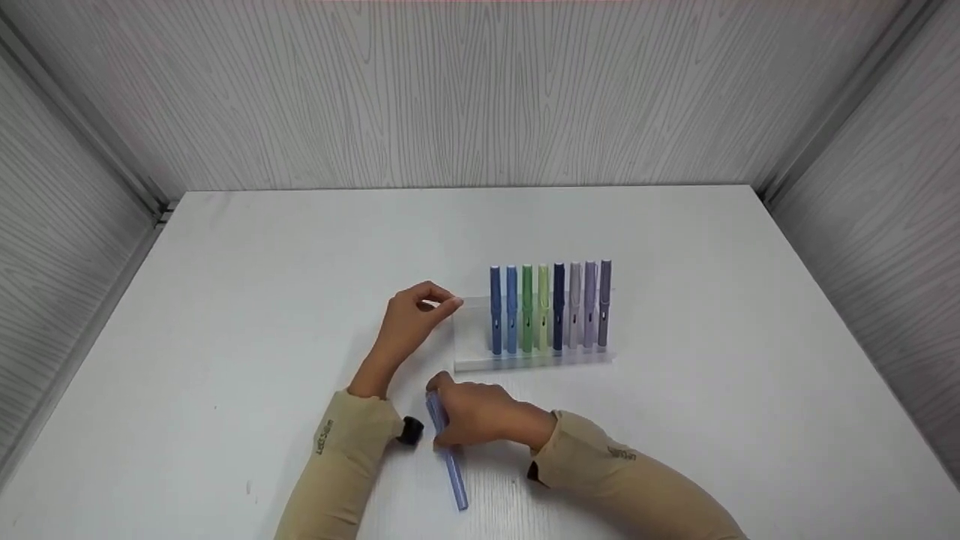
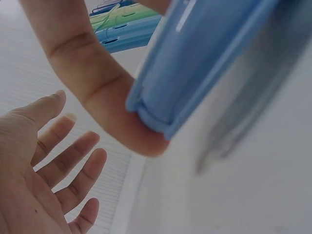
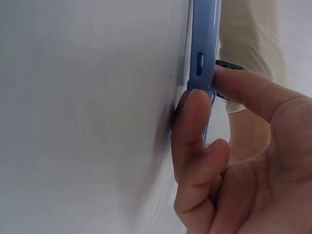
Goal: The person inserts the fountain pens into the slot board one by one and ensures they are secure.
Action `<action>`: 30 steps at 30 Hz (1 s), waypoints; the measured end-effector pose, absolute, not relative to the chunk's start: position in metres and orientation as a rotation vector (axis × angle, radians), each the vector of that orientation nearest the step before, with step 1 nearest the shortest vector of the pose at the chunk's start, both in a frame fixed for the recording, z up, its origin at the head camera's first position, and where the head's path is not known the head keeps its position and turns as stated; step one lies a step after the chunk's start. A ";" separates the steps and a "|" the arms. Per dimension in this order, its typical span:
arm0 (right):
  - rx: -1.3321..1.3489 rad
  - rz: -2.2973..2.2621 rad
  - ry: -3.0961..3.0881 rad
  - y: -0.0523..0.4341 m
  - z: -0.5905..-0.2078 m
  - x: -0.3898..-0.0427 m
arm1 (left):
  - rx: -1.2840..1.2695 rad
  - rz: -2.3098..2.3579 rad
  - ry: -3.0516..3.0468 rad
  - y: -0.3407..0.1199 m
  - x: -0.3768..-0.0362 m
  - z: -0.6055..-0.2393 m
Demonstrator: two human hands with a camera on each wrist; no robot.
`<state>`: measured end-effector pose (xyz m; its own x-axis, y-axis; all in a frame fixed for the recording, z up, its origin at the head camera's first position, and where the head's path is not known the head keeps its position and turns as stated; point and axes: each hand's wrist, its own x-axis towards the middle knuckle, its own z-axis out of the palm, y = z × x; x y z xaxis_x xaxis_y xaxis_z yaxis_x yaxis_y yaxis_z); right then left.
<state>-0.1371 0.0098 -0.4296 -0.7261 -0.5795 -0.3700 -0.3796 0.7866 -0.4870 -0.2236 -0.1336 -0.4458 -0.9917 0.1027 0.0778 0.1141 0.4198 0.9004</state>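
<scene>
Currently your right hand (image 1: 480, 416) grips a light blue pen (image 1: 448, 459) lying on the white table (image 1: 225, 300), fingers curled over its upper end; the barrel runs out from under the hand toward you, just right of your left sleeve (image 1: 337, 465). In the right wrist view the thumb and a fingertip (image 3: 192, 122) pinch the pen (image 3: 204, 44) against the tabletop (the slot in the barrel shows just above the pinch).

Your left hand (image 1: 416, 319) is raised just left of the clear pen stand (image 1: 532, 360), holding nothing; in the left wrist view its fingers (image 2: 73, 165) are spread and relaxed. It sits well clear of the held pen.

Standing upright in the stand is a row of pens (image 1: 550, 307): blues, greens, a dark blue, then pale lilac and purple shades. The stand is just beyond your right hand, between it and the back wall. The stand's leftmost part, by your left hand, carries no pen.
</scene>
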 end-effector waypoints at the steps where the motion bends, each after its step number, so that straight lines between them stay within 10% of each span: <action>1: -0.722 -0.523 2.461 0.010 -0.429 -0.137 | -0.202 -1.675 -2.636 -0.134 -0.224 -0.446; 30: -0.836 -0.953 2.363 0.045 -0.394 -0.149 | -0.204 -1.691 -2.645 -0.134 -0.224 -0.445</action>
<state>-0.1486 0.0451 -0.3937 -0.7115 -0.6789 -0.1813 -0.3633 0.5762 -0.7321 -0.2239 -0.1343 -0.4450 -0.9916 0.1115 0.0663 0.1070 0.4138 0.9041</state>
